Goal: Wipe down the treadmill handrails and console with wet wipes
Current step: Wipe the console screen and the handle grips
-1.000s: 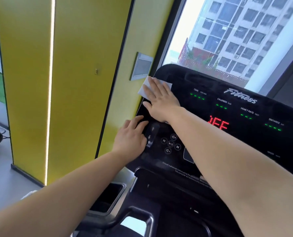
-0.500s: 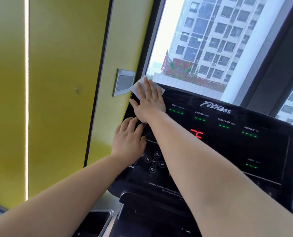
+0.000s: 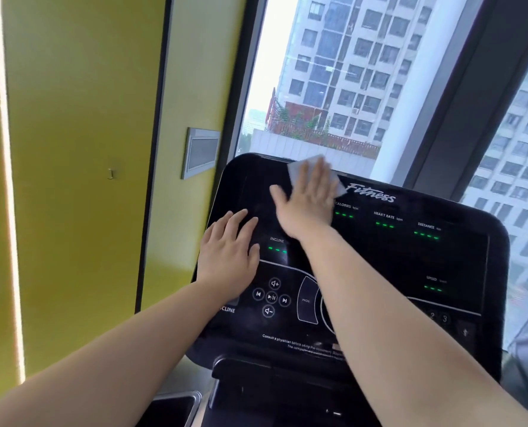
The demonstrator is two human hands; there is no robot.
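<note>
The black treadmill console (image 3: pixel 410 260) fills the centre and right, with green readouts and round media buttons. My right hand (image 3: pixel 305 201) lies flat, fingers straight, pressing a white wet wipe (image 3: pixel 299 166) against the console's top edge, just left of the "Fitness" logo. The wipe shows above and to the right of my fingers; the rest is under my palm. My left hand (image 3: pixel 230 257) rests flat on the console's left side beside the INCLINE readout, holding nothing. No handrails are in view.
A yellow wall (image 3: pixel 77 180) with a small grey panel (image 3: pixel 201 152) stands left of the console. A large window (image 3: pixel 333 81) with a dark slanted frame (image 3: pixel 460 97) is behind it. A dark tray (image 3: pixel 170 408) sits at the bottom left.
My right hand has slid the wipe rightward along the console's top edge, from the left corner toward the logo. My left hand has stayed on the left side. The red display digits have gone dark.
</note>
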